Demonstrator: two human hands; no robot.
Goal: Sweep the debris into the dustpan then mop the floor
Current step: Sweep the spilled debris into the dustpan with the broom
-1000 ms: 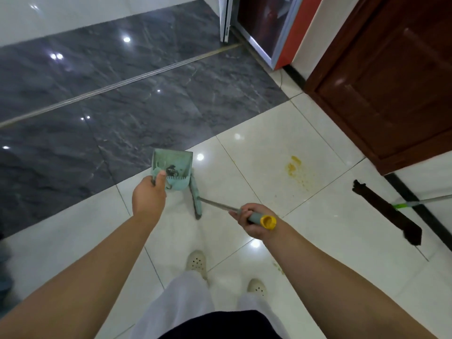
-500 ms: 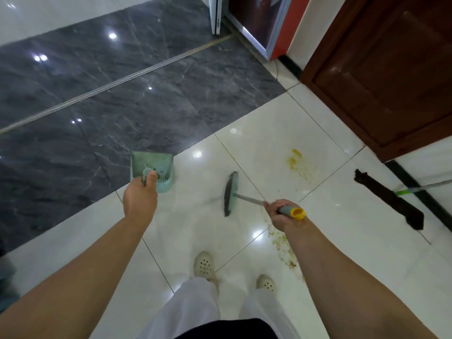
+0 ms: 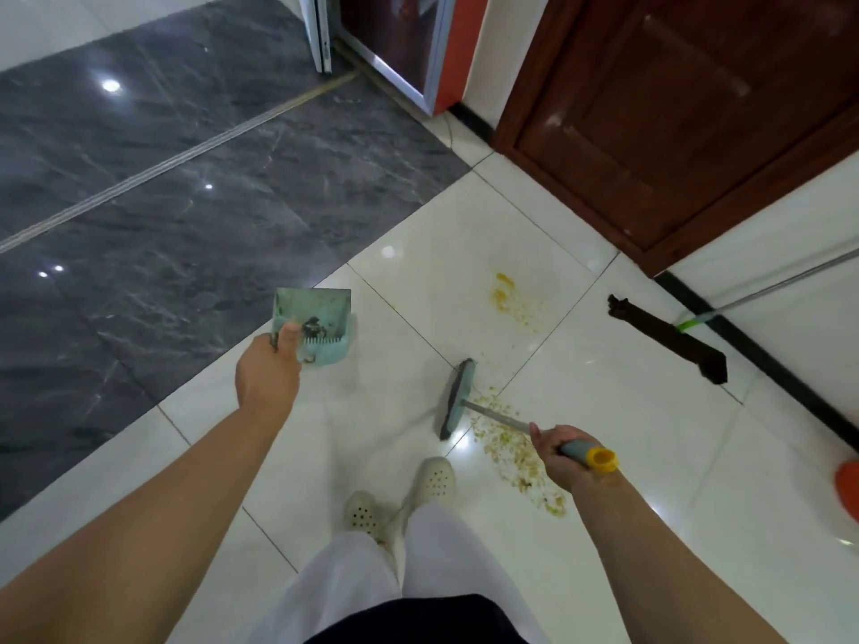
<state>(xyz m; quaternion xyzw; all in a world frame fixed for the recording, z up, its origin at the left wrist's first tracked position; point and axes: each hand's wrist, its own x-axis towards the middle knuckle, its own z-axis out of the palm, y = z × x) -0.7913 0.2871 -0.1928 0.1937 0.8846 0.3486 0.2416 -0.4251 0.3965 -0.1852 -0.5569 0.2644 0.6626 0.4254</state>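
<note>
My left hand (image 3: 267, 371) grips the handle of a small teal dustpan (image 3: 320, 325), held above the white tiles with some dark dirt inside. My right hand (image 3: 560, 453) grips the teal, yellow-capped handle of a short broom (image 3: 458, 397), whose head stands on the floor to the right of the dustpan. Yellowish crumbs (image 3: 516, 446) lie scattered under the broom shaft and toward my right foot. A yellow stain with more crumbs (image 3: 511, 297) sits farther out on the tile. A mop (image 3: 669, 339) with a dark flat head lies at the right, by the wall.
A brown wooden door (image 3: 674, 109) fills the upper right, with a black skirting strip along the wall below it. Dark grey marble flooring (image 3: 186, 178) covers the left and far side. My feet in white clogs (image 3: 430, 481) stand below the broom. An orange object (image 3: 848, 488) shows at the right edge.
The broom has swung away from the dustpan to the right and now stands beside the crumbs. The dustpan stays lifted in my left hand. More crumbs have come into view.
</note>
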